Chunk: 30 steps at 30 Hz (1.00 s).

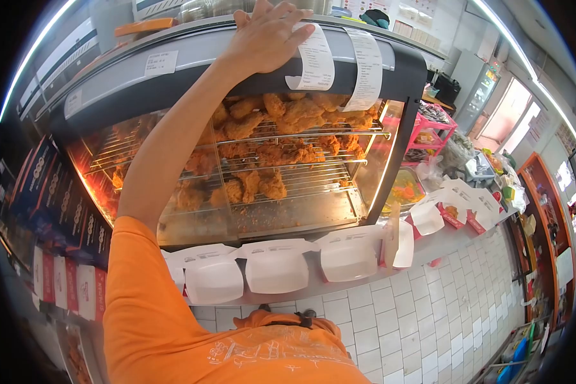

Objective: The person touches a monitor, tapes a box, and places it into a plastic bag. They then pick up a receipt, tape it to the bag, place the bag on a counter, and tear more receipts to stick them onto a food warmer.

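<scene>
My left hand (265, 38) is raised to the top edge of a glass warming cabinet (192, 67), fingers spread, the thumb beside a printed receipt (315, 61). A second receipt (365, 70) hangs over the edge to the right. Inside the cabinet, pieces of fried chicken (294, 115) lie on wire racks. Open white boxes (276, 269) stand in a row on the narrow counter before the cabinet. My right hand is out of view.
Folded red and white cartons (67, 281) stand at the left beside dark blue boxes (57, 198). More open boxes, a pink rack (429, 137) and plastic bags are at the right. Orange shelving (547, 211) stands across the tiled floor (422, 307).
</scene>
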Tool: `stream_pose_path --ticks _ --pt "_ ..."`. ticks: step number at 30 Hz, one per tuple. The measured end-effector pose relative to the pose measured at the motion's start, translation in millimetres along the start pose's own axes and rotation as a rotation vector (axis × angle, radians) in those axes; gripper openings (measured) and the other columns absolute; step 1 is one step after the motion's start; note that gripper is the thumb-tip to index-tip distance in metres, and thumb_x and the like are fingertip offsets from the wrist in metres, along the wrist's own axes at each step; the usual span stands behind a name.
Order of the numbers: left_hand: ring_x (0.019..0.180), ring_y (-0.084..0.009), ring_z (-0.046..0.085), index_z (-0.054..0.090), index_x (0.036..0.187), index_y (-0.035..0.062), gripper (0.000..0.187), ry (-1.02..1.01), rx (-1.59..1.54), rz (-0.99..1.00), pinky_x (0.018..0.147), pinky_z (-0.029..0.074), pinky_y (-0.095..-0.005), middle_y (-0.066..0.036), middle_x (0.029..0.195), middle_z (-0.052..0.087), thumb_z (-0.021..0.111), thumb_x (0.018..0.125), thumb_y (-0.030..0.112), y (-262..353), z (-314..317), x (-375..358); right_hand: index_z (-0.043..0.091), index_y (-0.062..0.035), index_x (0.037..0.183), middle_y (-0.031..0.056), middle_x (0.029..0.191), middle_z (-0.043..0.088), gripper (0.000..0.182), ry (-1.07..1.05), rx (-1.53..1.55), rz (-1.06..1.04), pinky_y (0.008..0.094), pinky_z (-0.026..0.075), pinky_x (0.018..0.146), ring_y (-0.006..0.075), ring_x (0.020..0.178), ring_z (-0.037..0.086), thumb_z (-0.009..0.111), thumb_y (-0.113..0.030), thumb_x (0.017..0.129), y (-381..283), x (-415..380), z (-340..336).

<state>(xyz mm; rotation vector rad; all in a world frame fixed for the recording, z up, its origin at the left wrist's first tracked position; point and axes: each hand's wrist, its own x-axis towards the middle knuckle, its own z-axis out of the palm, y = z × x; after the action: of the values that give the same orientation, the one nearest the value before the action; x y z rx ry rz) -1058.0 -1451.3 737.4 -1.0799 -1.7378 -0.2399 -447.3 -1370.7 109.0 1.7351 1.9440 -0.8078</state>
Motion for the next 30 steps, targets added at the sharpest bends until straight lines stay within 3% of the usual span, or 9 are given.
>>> stream_pose_path --ticks 3,7,9,11,13,15,17,25,30 --pt "0.117 -0.0264 0.045 0.058 0.133 0.0227 0.041 0.12 -0.167 0.006 0.099 0.027 -0.0495 -0.001 0.132 0.056 0.044 0.102 0.044 -3 -3 1 0.071 0.0061 0.098 0.0336 0.098 0.067 0.055 0.085 0.051 -0.008 0.048 0.052 0.083 0.0431 0.094 0.067 0.055 -0.045 0.086 14 -5 9" --pt "0.123 -0.0374 0.042 0.054 0.136 0.0076 0.054 0.091 -0.362 -0.188 0.109 0.024 -0.0517 -0.018 0.128 0.054 0.045 0.1 0.047 30 -69 -6 0.062 -0.0026 0.069 0.0239 0.069 0.063 0.036 0.713 0.297 -0.346 0.0526 0.043 0.054 0.0423 0.064 0.062 0.047 -0.028 0.089 48 45 -1" --pt "0.116 -0.0297 0.053 0.06 0.126 0.0032 0.04 0.409 -0.206 -0.098 0.104 0.037 -0.0461 -0.015 0.122 0.061 0.055 0.1 0.032 46 -89 -16 0.05 -0.0016 0.061 0.0222 0.059 0.053 0.047 0.86 0.304 -0.512 0.0466 0.033 0.049 0.0354 0.053 0.051 0.041 -0.037 0.091 48 72 -24" --pt "0.115 -0.0266 0.045 0.059 0.122 0.0085 0.037 0.333 -0.303 -0.177 0.093 0.032 -0.0463 -0.009 0.122 0.058 0.06 0.09 0.027 67 -99 -39 0.049 -0.0029 0.061 0.0138 0.058 0.052 0.045 0.83 0.58 -0.663 0.0402 0.032 0.05 0.0246 0.054 0.048 0.043 -0.035 0.092 7 48 -78" --pt "0.113 -0.0289 0.049 0.058 0.124 0.0088 0.039 0.074 -0.569 -0.279 0.093 0.032 -0.0491 -0.011 0.119 0.059 0.063 0.089 0.027 121 -110 -84 0.055 -0.0023 0.067 0.0038 0.061 0.052 0.041 0.41 1.235 -0.302 0.0347 0.035 0.053 0.0168 0.059 0.048 0.048 -0.03 0.096 -65 -2 -142" --pt "0.114 -0.0341 0.053 0.055 0.128 0.0093 0.045 -0.425 -1.056 -0.089 0.103 0.033 -0.0498 -0.015 0.118 0.06 0.065 0.089 0.03 176 -99 -137 0.06 -0.002 0.077 -0.0029 0.066 0.053 0.032 0.691 1.403 -0.345 0.0282 0.036 0.054 0.0099 0.06 0.047 0.053 -0.025 0.099 -127 -35 -162" --pt "0.115 -0.0308 0.058 0.055 0.132 0.0099 0.051 -0.739 -1.457 0.003 0.106 0.035 -0.0436 -0.016 0.12 0.062 0.07 0.089 0.033 237 -76 -188 0.062 -0.0012 0.086 -0.0038 0.069 0.055 0.026 0.287 1.407 -0.652 0.0249 0.035 0.051 0.0061 0.059 0.047 0.054 -0.02 0.101 -179 -113 -211" --pt "0.075 -0.0082 0.053 0.061 0.095 0.0008 0.029 -0.939 -1.677 -0.479 0.068 0.047 -0.0292 -0.004 0.081 0.062 0.078 0.083 0.021 295 -45 -231 0.066 0.0032 0.085 0.0033 0.064 0.059 0.026 0.488 0.848 -0.854 0.0277 0.041 0.058 0.0089 0.064 0.05 0.068 -0.022 0.092 -237 -196 -268" --pt "0.08 -0.0053 0.06 0.058 0.119 0.0006 0.03 -0.885 -1.996 -0.729 0.066 0.048 -0.023 -0.003 0.092 0.068 0.067 0.094 0.015 281 -44 -216 0.069 -0.0002 0.087 0.0015 0.076 0.066 0.018 0.413 1.086 -0.892 0.0254 0.043 0.063 0.0078 0.067 0.051 0.072 -0.017 0.089 -242 -205 -273"
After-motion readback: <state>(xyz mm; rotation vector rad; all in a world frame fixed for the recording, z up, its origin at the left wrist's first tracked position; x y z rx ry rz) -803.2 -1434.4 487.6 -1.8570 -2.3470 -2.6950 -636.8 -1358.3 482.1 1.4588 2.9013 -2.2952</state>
